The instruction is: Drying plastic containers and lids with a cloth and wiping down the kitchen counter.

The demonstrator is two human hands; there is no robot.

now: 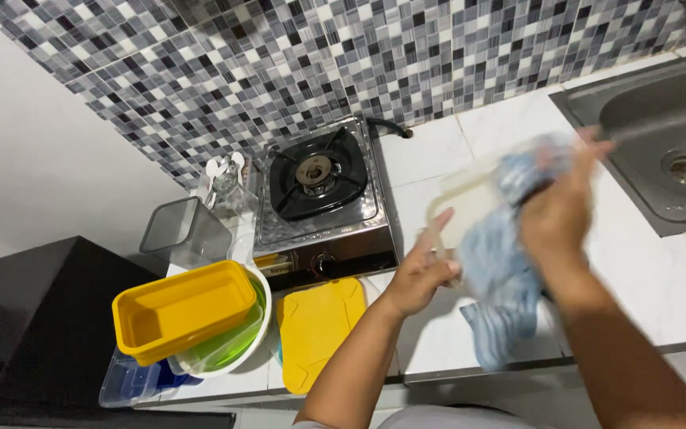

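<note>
At frame centre-right, above the table, our left hand grips a pale lid; right hand, closed around a blue cloth, wipes it. We judge firm support and full strokes advisable.

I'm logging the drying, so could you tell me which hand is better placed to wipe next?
Likely the right hand: it grips the blue cloth against the pale container, which the left hand steadies.
</note>
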